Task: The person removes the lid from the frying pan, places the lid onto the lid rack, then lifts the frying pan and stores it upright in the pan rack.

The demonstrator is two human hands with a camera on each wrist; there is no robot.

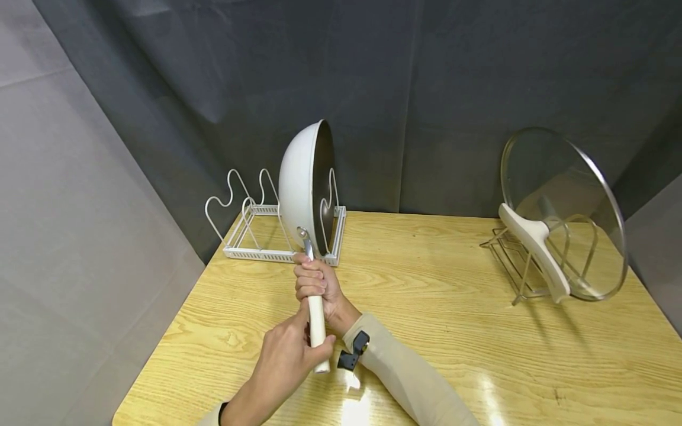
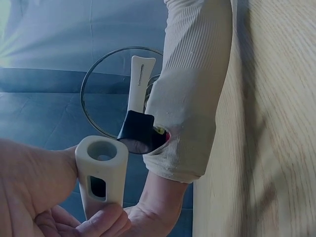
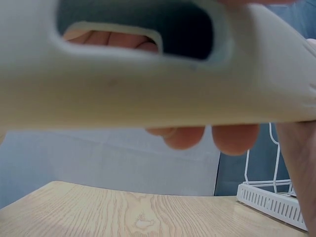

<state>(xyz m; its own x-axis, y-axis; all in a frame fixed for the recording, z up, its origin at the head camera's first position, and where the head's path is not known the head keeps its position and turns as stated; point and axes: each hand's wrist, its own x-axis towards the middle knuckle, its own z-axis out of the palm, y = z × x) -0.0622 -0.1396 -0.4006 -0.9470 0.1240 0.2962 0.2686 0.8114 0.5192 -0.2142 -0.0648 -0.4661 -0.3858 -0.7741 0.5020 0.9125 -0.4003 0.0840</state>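
Note:
A white wok [image 1: 298, 177] with a dark inside stands on edge in the right part of a white wire rack [image 1: 258, 254]. Its pale handle [image 1: 317, 322] points toward me. My right hand [image 1: 322, 287] grips the handle close to the metal joint, fingers wrapped round it. Nearer the handle's end, my left hand [image 1: 285, 355] holds it too, thumb on the right side. In the left wrist view the handle's hollow end [image 2: 103, 168] shows beside the left fingers. The right wrist view has the handle [image 3: 148, 94] across it, with fingertips below.
At the right, a glass lid [image 1: 565, 207] with a long white grip [image 1: 535, 251] leans in a metal wire stand [image 1: 524, 293]. All stand on a wooden table [image 1: 426, 296]. Dark cloth [image 1: 453, 106] hangs behind, and a grey panel [image 1: 80, 236] rises at the left.

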